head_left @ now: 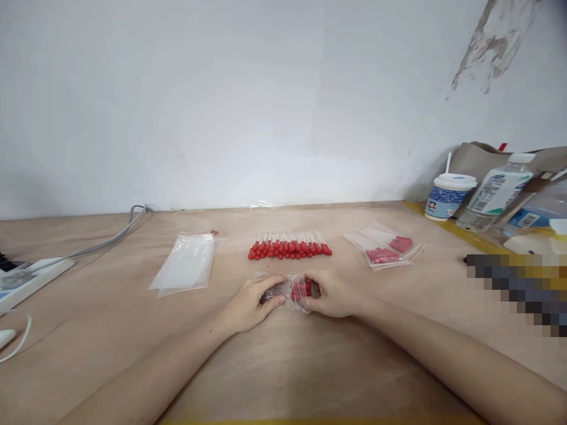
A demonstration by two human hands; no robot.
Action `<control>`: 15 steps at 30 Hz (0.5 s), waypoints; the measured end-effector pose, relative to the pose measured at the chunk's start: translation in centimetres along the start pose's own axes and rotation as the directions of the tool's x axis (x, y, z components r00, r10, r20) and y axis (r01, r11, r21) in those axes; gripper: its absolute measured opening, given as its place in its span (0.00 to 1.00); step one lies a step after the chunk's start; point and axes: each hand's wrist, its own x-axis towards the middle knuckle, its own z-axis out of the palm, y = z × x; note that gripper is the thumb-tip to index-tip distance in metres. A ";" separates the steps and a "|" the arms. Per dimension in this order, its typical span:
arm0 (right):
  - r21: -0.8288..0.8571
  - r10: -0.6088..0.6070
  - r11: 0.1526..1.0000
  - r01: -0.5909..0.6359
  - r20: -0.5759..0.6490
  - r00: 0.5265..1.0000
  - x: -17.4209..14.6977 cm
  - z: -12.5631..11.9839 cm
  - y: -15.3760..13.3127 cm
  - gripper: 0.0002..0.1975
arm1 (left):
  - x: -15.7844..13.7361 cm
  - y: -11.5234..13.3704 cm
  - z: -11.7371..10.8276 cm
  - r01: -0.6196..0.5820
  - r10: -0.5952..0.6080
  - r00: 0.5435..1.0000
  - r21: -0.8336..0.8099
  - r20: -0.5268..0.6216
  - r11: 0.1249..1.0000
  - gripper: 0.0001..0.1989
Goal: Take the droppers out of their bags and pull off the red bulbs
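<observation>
so both hands are busy with one clear bag (298, 304), down low on the near side of the desk (310, 369), right in front of the person. there's a bunch of sticks in it, red ends (301, 290) over to the right. the left hand (253, 302) has thumb and fingers curved round the left end, and the right hand (334, 294) is gripping the plastic round the red end. my guess is having one hand at each end keeps that floppy plastic from sliding or folding over. can't tell if the bag's mouth is sealed, fingers are in the way.

just past the hands is a pile of loose sticks (289, 249), red ends all facing the person, probably so they're easy to grab evenly. flat bags (186, 262) lie stacked off to the left, and bags with red-ended sticks in them (384, 247) overlap on the right. looks like a deliberate split to me, so the two kinds don't get mixed up. cup (448, 198) and bottle (498, 192) sit at the far right, well apart from the hands, which seems sensible.
</observation>
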 end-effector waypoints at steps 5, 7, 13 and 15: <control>0.171 0.016 0.985 -0.022 0.039 0.999 0.3 -0.1 1.1 0.11 | 0.2 0.0 0.0 -0.006 0.006 1.000 -0.026 0.016 1.000 0.18; 0.169 -0.042 0.985 0.035 0.033 0.999 0.3 -0.4 1.2 0.13 | 0.3 -0.1 0.1 -0.013 0.013 1.000 -0.039 0.014 0.999 0.18; -0.020 -0.064 0.998 0.065 0.049 0.997 0.2 -1.3 0.9 0.14 | 0.2 -0.3 0.2 -0.012 0.012 1.000 -0.033 0.001 0.999 0.18; 0.010 -0.014 1.000 0.014 0.063 0.998 0.3 -1.2 1.1 0.14 | 0.2 -0.3 0.2 -0.006 0.006 1.000 -0.025 0.003 1.000 0.18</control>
